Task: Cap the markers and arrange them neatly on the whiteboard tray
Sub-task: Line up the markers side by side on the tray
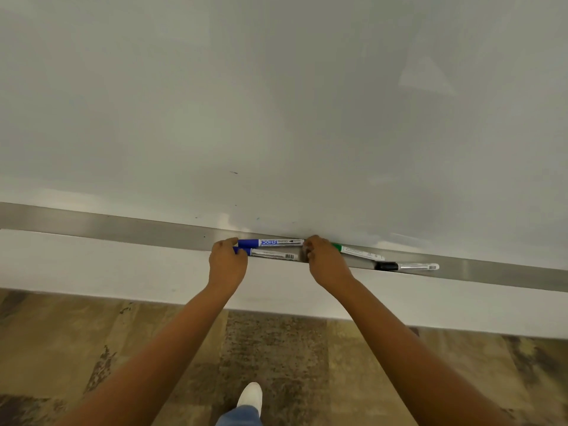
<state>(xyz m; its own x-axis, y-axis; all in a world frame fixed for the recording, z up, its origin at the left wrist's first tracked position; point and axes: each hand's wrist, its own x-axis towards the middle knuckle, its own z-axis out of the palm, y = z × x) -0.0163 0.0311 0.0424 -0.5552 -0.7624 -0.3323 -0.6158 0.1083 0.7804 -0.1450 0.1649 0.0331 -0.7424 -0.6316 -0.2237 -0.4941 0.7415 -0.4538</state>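
Observation:
Two blue-capped markers lie side by side on the metal whiteboard tray (pixel 123 230): a rear blue marker (pixel 270 242) and a front blue marker (pixel 272 255). My left hand (pixel 227 264) presses against their capped left ends. My right hand (pixel 325 261) pinches their right ends. A green-capped marker (pixel 358 252) lies just right of my right hand, slightly angled. A black-capped marker (pixel 407 266) lies farther right near the tray's front edge.
The whiteboard (pixel 276 103) rises behind the tray, with a few small ink specks. Below the tray is a white wall strip, then patterned flooring (pixel 276 348). My shoe (pixel 250 393) shows at the bottom.

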